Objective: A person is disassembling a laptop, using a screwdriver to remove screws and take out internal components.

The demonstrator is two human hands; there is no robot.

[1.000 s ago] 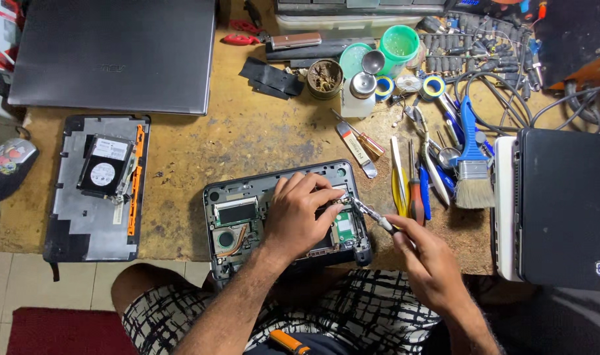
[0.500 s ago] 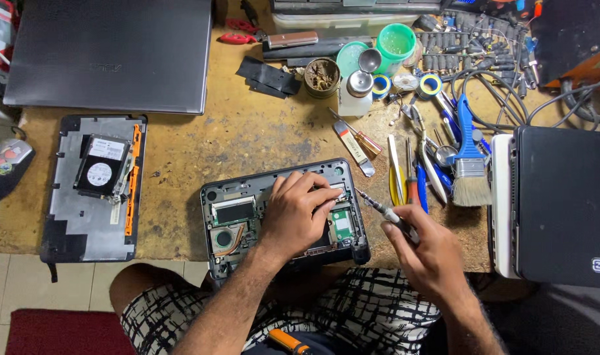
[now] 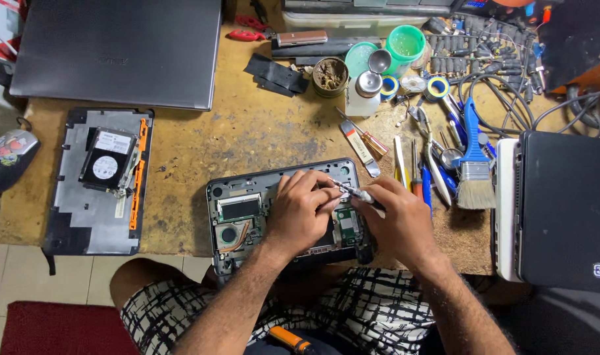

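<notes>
Slanting up and to the left out of the right hand (image 3: 400, 222), the screwdriver (image 3: 354, 192) has its long axis running from the fist toward the far edge of the opened laptop (image 3: 247, 217); the handle end sits in the closed fingers, while the tip lies up-left of the grip, right beside the left hand's fingertips. Whether the tip actually touches a screw cannot be told, since the spot is small and partly covered. The left hand (image 3: 303, 213) lies palm down on the middle of the laptop, fingers curled loosely and pressing on the chassis rather than closed around anything; its fingertips are the part nearest the tip, nearer than the right hand's knuckles. The small green board (image 3: 346, 222) lies just below the shaft, between the two hands. The laptop sits at the near edge of the table (image 3: 247, 138), overhanging the person's lap. To the right, well apart from the grip, lie a brush (image 3: 474, 167) and loose tools; a drive (image 3: 107, 160) rests on a panel to the left.
</notes>
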